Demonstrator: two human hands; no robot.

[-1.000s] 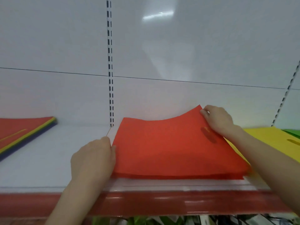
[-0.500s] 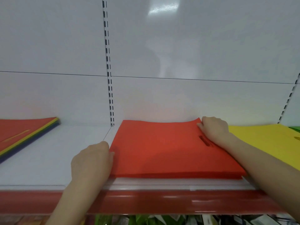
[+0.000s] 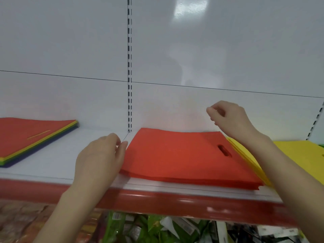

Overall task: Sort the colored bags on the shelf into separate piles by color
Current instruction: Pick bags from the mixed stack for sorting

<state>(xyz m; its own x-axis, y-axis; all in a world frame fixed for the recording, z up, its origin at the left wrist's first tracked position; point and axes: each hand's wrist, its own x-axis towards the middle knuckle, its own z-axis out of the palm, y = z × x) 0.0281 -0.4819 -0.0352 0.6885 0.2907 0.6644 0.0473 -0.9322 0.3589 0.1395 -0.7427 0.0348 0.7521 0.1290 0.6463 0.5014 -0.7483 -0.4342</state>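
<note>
Left hand (image 3: 100, 158) rests palm-down on the shelf (image 3: 52, 163), fingers relaxed and touching the left edge of the red pile (image 3: 175, 155). Right hand (image 3: 229, 118) hovers above that pile's far right corner, fingers curled, holding nothing, beside the yellow pile (image 3: 305, 149).

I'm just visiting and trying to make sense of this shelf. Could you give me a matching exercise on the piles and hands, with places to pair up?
Things:
1. red pile
2. yellow pile
3. mixed stack
4. right hand

Places:
A. far left of the shelf
B. in the air, holding nothing
C. middle, left hand touching its edge
D. right of the red pile

Pairs: 1-C, 2-D, 3-A, 4-B
</note>
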